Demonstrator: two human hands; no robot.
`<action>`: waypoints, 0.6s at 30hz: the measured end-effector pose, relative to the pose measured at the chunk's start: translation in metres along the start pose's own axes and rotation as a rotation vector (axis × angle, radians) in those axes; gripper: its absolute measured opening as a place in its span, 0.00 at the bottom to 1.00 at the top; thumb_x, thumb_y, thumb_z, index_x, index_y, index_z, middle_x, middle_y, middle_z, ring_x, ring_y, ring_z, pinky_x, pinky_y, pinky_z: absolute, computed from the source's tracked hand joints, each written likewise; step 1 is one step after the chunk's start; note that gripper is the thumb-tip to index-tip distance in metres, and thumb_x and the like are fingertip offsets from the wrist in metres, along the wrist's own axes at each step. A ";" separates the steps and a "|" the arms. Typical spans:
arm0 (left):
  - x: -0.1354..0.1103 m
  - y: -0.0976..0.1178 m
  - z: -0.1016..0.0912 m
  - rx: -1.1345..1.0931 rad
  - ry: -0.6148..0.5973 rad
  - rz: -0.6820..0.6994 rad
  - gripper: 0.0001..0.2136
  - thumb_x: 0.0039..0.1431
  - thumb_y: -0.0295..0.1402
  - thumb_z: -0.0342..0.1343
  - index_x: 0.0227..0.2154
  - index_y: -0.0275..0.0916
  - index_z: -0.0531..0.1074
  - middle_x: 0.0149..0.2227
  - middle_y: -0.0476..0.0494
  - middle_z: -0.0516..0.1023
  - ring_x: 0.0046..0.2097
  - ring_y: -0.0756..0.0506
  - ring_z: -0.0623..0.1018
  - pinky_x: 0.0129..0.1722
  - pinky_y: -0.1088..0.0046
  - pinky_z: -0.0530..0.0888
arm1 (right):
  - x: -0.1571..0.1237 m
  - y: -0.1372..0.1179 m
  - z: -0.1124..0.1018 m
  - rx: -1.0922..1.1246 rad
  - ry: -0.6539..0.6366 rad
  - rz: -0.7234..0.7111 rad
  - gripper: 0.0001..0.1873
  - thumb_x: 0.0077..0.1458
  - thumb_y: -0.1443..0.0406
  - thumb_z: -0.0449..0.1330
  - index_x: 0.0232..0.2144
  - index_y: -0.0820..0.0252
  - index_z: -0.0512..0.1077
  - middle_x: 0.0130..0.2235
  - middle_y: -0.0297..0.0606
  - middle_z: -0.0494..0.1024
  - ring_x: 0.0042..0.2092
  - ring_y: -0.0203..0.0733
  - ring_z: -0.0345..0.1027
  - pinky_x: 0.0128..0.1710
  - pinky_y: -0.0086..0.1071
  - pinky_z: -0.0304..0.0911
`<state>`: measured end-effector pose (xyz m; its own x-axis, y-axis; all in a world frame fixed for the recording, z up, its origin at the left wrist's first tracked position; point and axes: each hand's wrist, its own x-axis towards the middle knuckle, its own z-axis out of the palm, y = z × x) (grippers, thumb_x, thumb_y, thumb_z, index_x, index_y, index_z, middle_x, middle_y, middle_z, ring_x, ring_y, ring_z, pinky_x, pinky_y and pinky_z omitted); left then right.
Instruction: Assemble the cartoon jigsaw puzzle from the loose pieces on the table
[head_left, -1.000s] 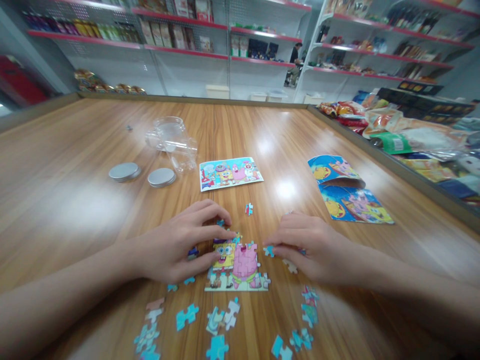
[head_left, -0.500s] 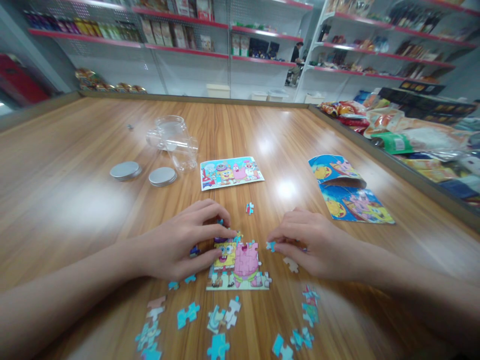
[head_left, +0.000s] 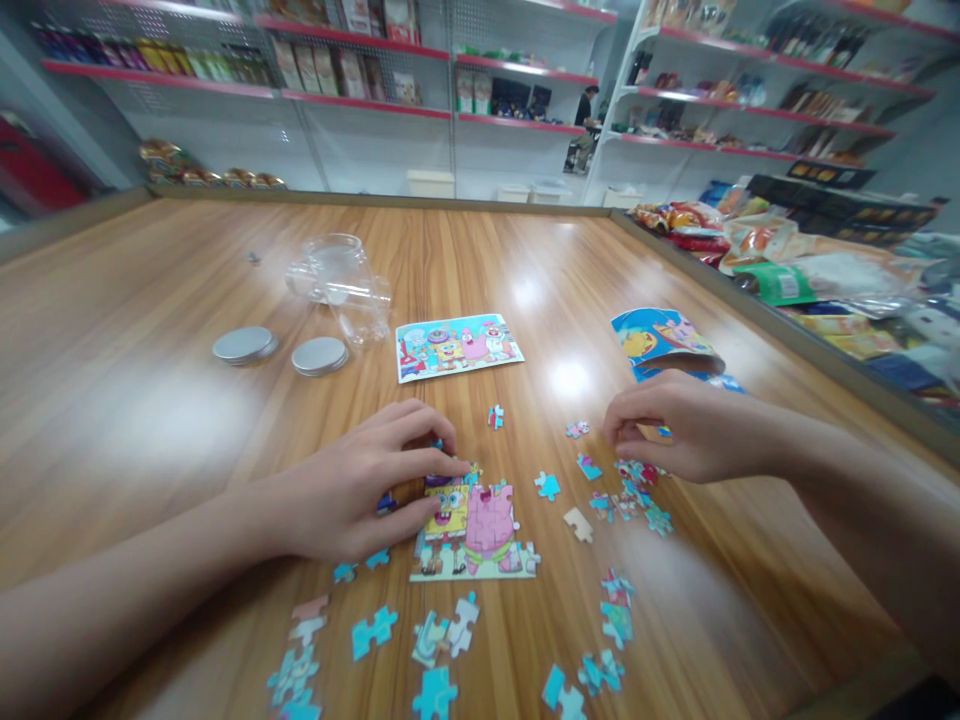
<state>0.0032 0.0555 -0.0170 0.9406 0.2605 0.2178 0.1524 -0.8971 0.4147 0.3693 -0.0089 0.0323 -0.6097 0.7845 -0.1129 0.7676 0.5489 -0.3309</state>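
Observation:
A partly joined cartoon jigsaw lies on the wooden table in front of me. My left hand rests on its upper left corner, fingers curled and pinching the pieces there. My right hand hovers further right, fingers curled down over a cluster of loose pieces; I cannot see whether it holds one. More loose blue pieces lie scattered near the front edge, and a single piece sits above the jigsaw.
A printed reference picture lies beyond the jigsaw. Clear jars and two metal lids sit at the back left. A blue puzzle bag lies to the right. Snack packets line the right edge, with shop shelves behind.
My right hand has left the jigsaw's right edge and moved right and away, uncovering several loose pieces. My left hand has stayed put.

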 end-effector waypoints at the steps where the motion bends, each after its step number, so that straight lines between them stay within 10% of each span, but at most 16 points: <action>1: 0.000 0.000 0.000 0.000 0.002 -0.005 0.13 0.62 0.28 0.56 0.50 0.40 0.73 0.50 0.37 0.70 0.50 0.41 0.71 0.51 0.61 0.71 | -0.001 -0.001 -0.001 0.007 -0.038 0.005 0.04 0.55 0.71 0.61 0.32 0.59 0.76 0.27 0.30 0.77 0.27 0.32 0.68 0.28 0.27 0.57; 18: 0.000 -0.001 0.001 -0.001 -0.012 -0.007 0.13 0.63 0.28 0.55 0.50 0.39 0.72 0.50 0.38 0.68 0.51 0.42 0.70 0.52 0.62 0.70 | 0.009 -0.036 0.017 0.100 -0.190 0.007 0.07 0.52 0.65 0.67 0.31 0.58 0.72 0.30 0.31 0.74 0.33 0.36 0.65 0.31 0.29 0.51</action>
<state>0.0034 0.0563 -0.0184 0.9430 0.2623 0.2045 0.1586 -0.8951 0.4167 0.3334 -0.0265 0.0274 -0.6379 0.7146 -0.2871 0.7543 0.5047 -0.4198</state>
